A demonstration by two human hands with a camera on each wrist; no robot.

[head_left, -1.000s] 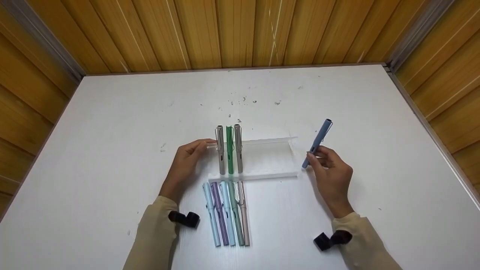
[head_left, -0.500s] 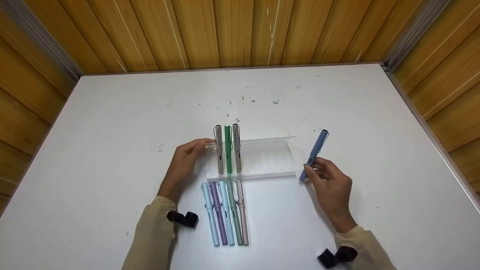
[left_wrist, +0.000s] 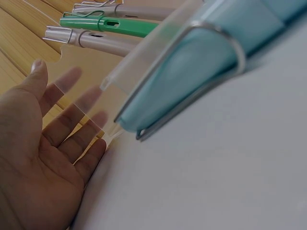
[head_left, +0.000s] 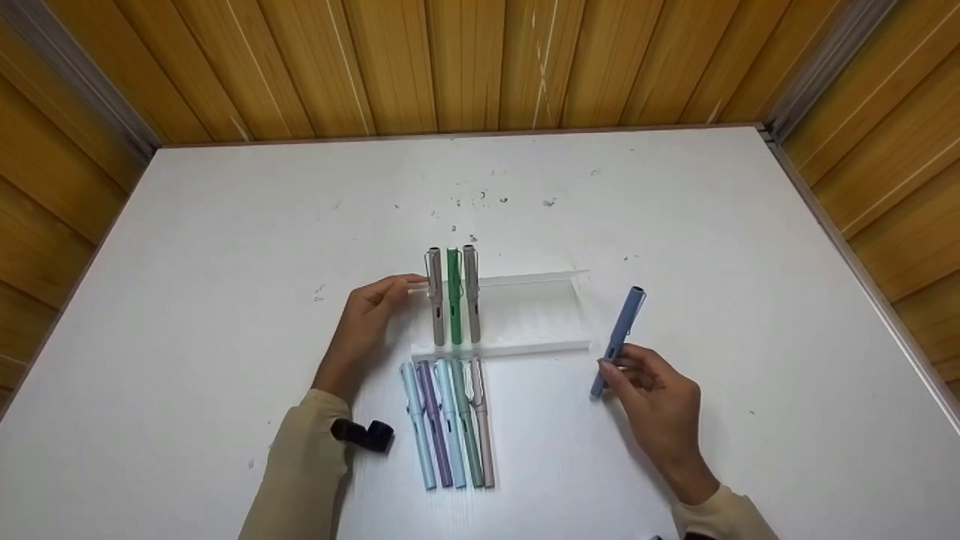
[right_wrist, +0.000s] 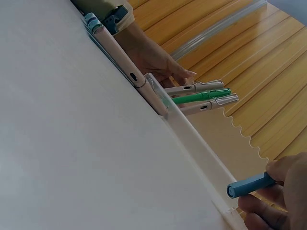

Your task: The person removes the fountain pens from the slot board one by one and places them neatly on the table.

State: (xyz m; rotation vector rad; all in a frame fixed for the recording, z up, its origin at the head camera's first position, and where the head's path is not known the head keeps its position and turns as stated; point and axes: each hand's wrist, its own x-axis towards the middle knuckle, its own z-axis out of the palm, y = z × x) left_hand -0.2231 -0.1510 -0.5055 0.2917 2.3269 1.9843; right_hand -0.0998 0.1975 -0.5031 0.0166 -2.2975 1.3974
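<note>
My right hand [head_left: 660, 409] pinches a blue capped pen [head_left: 624, 322] near its lower end, to the right of a clear plastic pen stand [head_left: 540, 349]. The pen tilts with its clip end up and to the right. Three pens lean side by side in the stand's left part: a grey pen [head_left: 435, 315], a green pen [head_left: 454, 315] and another grey pen [head_left: 471, 315]. At the stand's left edge is my left hand [head_left: 367, 319]. In the left wrist view its fingers [left_wrist: 79, 141] extend loosely, their tips showing through the clear panel.
In front of the stand several capped pens lie in a row, among them a light blue pen [head_left: 418, 435], a purple pen [head_left: 437, 435] and a pinkish pen [head_left: 486, 442]. All rest on a white table [head_left: 225, 247] bounded by yellow wood-look walls [head_left: 465, 67].
My right hand has moved toward me and slightly left with the blue pen, which now sits lower beside the stand's front. The left hand stays at the stand's left edge.
</note>
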